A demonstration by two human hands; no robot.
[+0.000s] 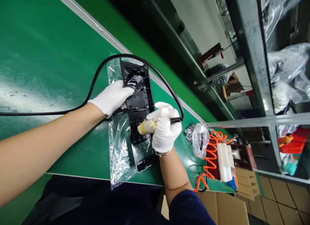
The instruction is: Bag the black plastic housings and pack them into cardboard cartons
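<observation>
A long black plastic housing (138, 103), its ribbed inner side facing up, lies over a clear plastic bag (119, 147) on the green bench. My left hand (113, 97), in a white glove, grips its left edge, thumb on top and the other fingers mostly hidden. In my gloved right hand (167, 128) is a cream-yellow corded hand tool (148, 127). The tool's tip points left at the lower part of the housing; whether it touches cannot be made out. From its rear a thick black cable (98, 73) arches over the housing and runs off to the left.
A metal strip (97, 26) crosses the green bench (36, 50) behind the housing. To the right are an orange coiled hose (210, 150), a plastic-wrapped bundle (201, 140) and white blocks (224, 162). Metal shelving (254, 50) with plastic bags rises there; a cardboard box (218, 205) stands below.
</observation>
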